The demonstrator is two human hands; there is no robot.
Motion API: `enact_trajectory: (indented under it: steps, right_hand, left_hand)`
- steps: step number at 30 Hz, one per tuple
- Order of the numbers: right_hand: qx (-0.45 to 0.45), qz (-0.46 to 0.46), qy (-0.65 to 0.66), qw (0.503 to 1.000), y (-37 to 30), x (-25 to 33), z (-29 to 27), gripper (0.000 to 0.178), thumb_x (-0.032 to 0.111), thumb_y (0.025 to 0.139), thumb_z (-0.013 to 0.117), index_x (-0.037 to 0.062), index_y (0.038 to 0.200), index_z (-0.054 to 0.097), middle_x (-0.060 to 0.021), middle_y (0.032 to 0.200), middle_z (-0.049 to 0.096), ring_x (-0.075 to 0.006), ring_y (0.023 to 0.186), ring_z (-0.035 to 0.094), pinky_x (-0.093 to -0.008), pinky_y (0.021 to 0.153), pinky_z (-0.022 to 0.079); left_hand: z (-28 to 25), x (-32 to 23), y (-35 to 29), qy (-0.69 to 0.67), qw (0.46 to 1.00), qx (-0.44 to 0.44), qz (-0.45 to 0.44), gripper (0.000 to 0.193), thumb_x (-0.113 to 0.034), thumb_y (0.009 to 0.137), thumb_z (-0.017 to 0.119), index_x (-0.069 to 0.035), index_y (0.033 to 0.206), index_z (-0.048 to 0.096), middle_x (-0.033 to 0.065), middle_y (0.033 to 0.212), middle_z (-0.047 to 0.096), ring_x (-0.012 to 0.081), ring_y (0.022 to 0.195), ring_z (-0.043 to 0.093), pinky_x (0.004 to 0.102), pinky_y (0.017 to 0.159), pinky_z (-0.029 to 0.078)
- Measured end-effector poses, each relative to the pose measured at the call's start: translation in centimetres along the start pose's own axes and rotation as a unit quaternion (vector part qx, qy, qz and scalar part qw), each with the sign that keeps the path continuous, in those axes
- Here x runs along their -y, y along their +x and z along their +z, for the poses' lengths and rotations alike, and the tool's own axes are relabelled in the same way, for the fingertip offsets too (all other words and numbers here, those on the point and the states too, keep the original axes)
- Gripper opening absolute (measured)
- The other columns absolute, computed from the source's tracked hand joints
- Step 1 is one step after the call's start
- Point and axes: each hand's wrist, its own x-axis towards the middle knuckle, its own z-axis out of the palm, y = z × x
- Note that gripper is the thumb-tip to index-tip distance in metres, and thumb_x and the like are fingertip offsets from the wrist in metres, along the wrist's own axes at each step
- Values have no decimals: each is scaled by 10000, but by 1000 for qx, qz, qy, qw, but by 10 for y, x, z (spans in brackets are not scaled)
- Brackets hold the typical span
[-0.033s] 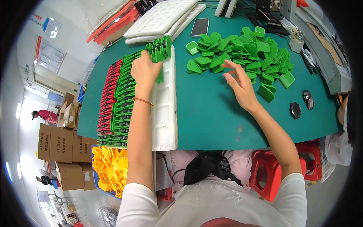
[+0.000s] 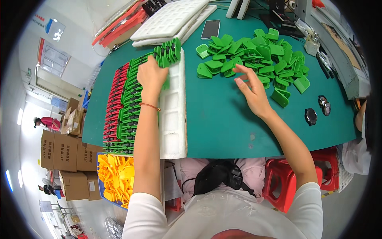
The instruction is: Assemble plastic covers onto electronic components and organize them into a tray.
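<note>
My left hand [image 2: 152, 77] is over the white foam tray [image 2: 172, 123], its fingers closed on a green plastic piece [image 2: 166, 83] that shows only in part below the thumb side. Around that hand, green plastic pieces with black watch-like parts [image 2: 131, 97] stand in close rows on the tray. Left of these runs a row of red pieces [image 2: 114, 103] with black parts. My right hand [image 2: 254, 91] hovers open, fingers spread and slightly curled, at the near left side of a heap of loose green plastic pieces [image 2: 270, 49]. Nothing is in it.
Stacked white foam trays [image 2: 171, 20] and a phone [image 2: 210, 29] lie at the back. Dark round watches [image 2: 310, 116] sit at right, near a glass bottle [image 2: 312, 44]. A bin of yellow pieces [image 2: 115, 179] stands below the table's left edge, a red stool [image 2: 284, 187] at right.
My left hand has shifted very slightly toward me along the tray. The right hand is where it was.
</note>
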Motion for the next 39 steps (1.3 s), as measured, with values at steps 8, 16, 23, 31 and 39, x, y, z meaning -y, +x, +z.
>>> enact_trajectory:
  steps: [8, 16, 23, 31, 39]
  right_hand:
    - [10, -3, -27, 1000, -1, 0, 1, 395, 197, 871, 538, 37, 1224, 461, -92, 1146, 516, -166, 895, 539, -284, 733, 441]
    - [19, -12, -42, 999, -2, 3, 1, 368, 165, 865, 537, 26, 1198, 468, -92, 1124, 516, -162, 877, 544, -271, 683, 436]
    - [35, 5, -45, 998, -2, 2, 2, 351, 151, 866, 525, 34, 1192, 473, -89, 1142, 509, -170, 894, 539, -278, 722, 436]
    - [37, -11, -63, 997, -2, 0, 3, 343, 152, 867, 532, 24, 1178, 469, -105, 1135, 508, -171, 867, 555, -269, 653, 441]
    - [35, -9, -77, 996, -1, -2, -1, 332, 123, 857, 538, 20, 1165, 473, -107, 1134, 506, -172, 846, 562, -263, 635, 444]
  left_hand:
    - [17, 23, 4, 75, 995, 66, 27, 381, -252, 606, 718, 5, 840, 560, 201, 754, 628, 378, 769, 610, 452, 657, 504]
    - [10, 29, 8, -6, 995, 90, 51, 406, -297, 611, 733, -10, 821, 537, 185, 724, 621, 349, 715, 618, 427, 631, 501]
    - [14, 36, 9, 36, 989, 97, 103, 410, -297, 610, 711, 8, 800, 513, 187, 686, 601, 361, 675, 608, 433, 614, 500]
    - [16, 41, 7, 41, 985, 50, 158, 412, -297, 615, 691, 24, 789, 499, 198, 669, 591, 355, 636, 579, 433, 580, 484]
    - [14, 35, 6, 61, 984, 79, 148, 424, -312, 628, 673, 40, 789, 500, 189, 636, 589, 352, 642, 586, 438, 573, 484]
